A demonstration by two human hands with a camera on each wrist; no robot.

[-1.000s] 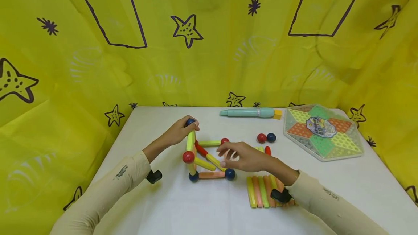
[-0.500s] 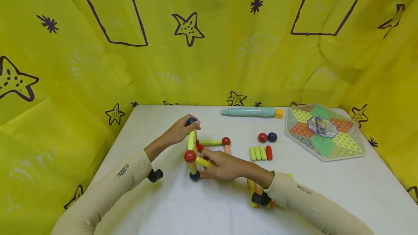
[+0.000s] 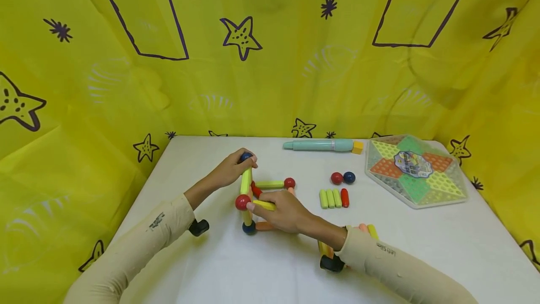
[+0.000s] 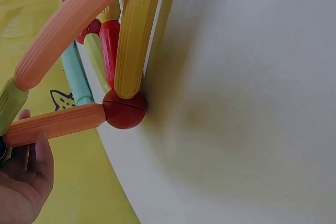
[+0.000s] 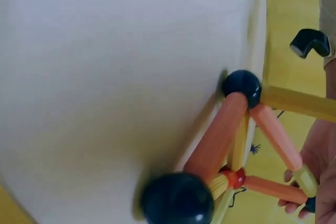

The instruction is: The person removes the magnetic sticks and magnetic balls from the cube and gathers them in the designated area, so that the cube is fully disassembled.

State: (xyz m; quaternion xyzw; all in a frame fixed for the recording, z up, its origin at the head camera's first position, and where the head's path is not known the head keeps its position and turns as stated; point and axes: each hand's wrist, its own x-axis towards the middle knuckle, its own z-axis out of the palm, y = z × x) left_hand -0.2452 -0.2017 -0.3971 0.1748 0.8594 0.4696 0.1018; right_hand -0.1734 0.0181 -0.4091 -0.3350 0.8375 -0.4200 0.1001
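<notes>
A frame of magnetic rods and balls stands on the table. My left hand [image 3: 231, 170] grips its upper back corner at the blue ball [image 3: 245, 156]; in the left wrist view its fingers curl by an orange rod [image 4: 58, 124]. My right hand [image 3: 284, 211] pinches a yellow rod [image 3: 264, 205], thumb right at the red ball [image 3: 242, 202] of the upper front corner. Below that sits a lower blue ball [image 3: 249, 227]. The right hand covers the frame's front right corner in the head view; a dark ball [image 5: 177, 199] looms close in the right wrist view.
Right of the frame lie several short green rods [image 3: 330, 198], a red rod [image 3: 345, 198], a red ball [image 3: 336, 178] and a blue ball [image 3: 349, 178]. Long rods [image 3: 372, 231] lie partly under the right sleeve. Behind are a teal pen-like object [image 3: 318, 145] and a hexagonal game board [image 3: 415, 170].
My right hand has moved left into the frame, taken hold of the yellow rod, and its thumb has shifted up to the red ball. The left hand has stayed at its corner.
</notes>
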